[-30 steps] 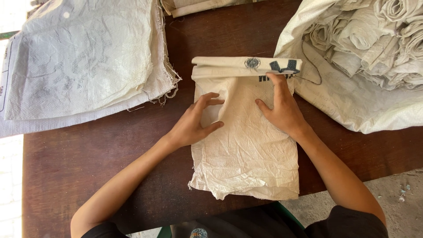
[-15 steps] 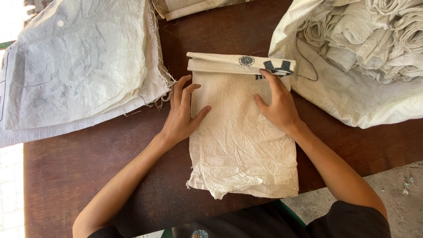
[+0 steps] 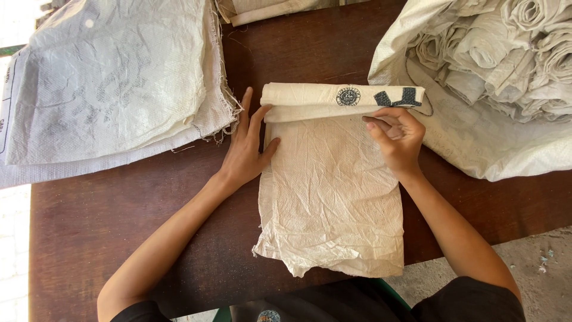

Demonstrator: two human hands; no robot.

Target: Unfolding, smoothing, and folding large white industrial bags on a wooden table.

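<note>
A cream woven sack (image 3: pixel 333 191) lies flat on the dark wooden table (image 3: pixel 119 220), its far end rolled into a tube (image 3: pixel 316 98) bearing a round dark stamp and dark printed marks. My left hand (image 3: pixel 247 149) rests at the roll's left end, fingers extended against it and thumb on the flat cloth. My right hand (image 3: pixel 396 134) curls its fingers at the roll's right end, gripping the rolled edge. The sack's near end hangs slightly over the table's front edge.
A stack of flat white woven sacks (image 3: pixel 107 83) fills the far left of the table. A large open sack (image 3: pixel 476 137) at the right holds several rolled sacks (image 3: pixel 512 42). More folded cloth (image 3: pixel 262 9) lies at the far edge. Concrete floor (image 3: pixel 536 262) shows at the lower right.
Both hands slid from the flat middle of the sack up to the ends of the roll. The right fingers have curled onto the rolled edge.
</note>
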